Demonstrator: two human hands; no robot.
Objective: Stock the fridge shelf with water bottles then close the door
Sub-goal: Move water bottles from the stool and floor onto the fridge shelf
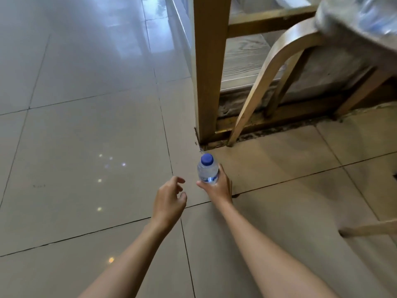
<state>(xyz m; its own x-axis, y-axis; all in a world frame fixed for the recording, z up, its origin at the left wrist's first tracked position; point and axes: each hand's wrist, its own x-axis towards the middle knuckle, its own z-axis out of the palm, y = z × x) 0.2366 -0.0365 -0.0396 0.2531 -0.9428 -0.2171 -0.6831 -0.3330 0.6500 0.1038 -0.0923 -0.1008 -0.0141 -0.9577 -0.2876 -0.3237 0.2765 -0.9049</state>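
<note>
right hand (217, 187) gripping a small water bottle (207, 171) upright (blue cap), left hand (169, 198) loose and empty just beside it, beige floor tiles (86, 147) below, wooden chair (279, 67) nearby

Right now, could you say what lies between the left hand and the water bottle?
Head view: only floor tile between left hand and water bottle.

Indoor living space: glossy tiled floor (86, 125), bentwood chair (260, 82), wooden post (210, 61).
</note>
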